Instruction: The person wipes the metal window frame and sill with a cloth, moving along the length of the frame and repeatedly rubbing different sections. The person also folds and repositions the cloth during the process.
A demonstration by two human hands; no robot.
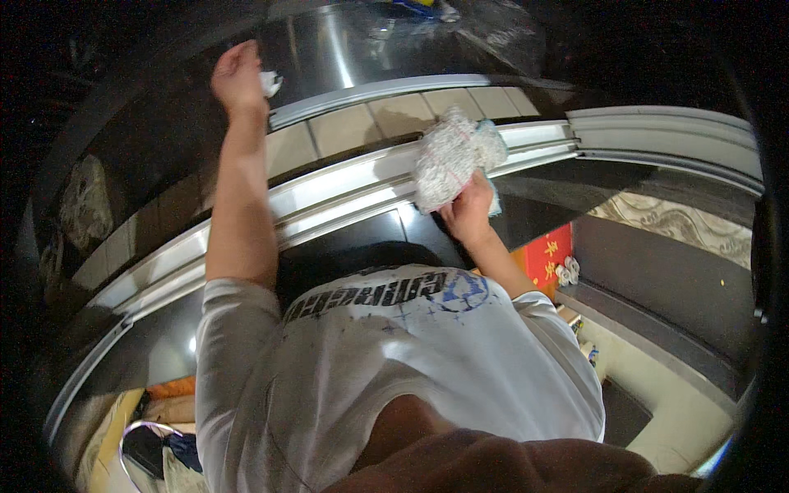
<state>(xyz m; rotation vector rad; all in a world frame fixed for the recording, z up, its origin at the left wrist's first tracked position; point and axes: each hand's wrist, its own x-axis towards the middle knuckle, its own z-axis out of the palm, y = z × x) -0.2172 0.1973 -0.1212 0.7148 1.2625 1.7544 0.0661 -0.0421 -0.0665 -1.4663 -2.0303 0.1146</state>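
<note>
My right hand (471,206) grips a bunched cleaning cloth (453,160), whitish and textured with pink and teal edging. The cloth lies against the white sliding track (345,179), a ridged metal or plastic rail that curves across the view. Further out on the left, my left hand (237,74) is raised with its fingers bent, over a dark area. A small white object (271,83) shows right beside its wrist; whether the hand holds anything is unclear. Beyond the track runs a row of beige tiles (400,114).
A dark glossy panel (333,246) sits between the track and my body. Past the tiles is a shiny dark surface (370,49), with clear plastic (505,34) near its far edge. To the right are a red banner (548,256) with gold characters and a dark ledge (659,333).
</note>
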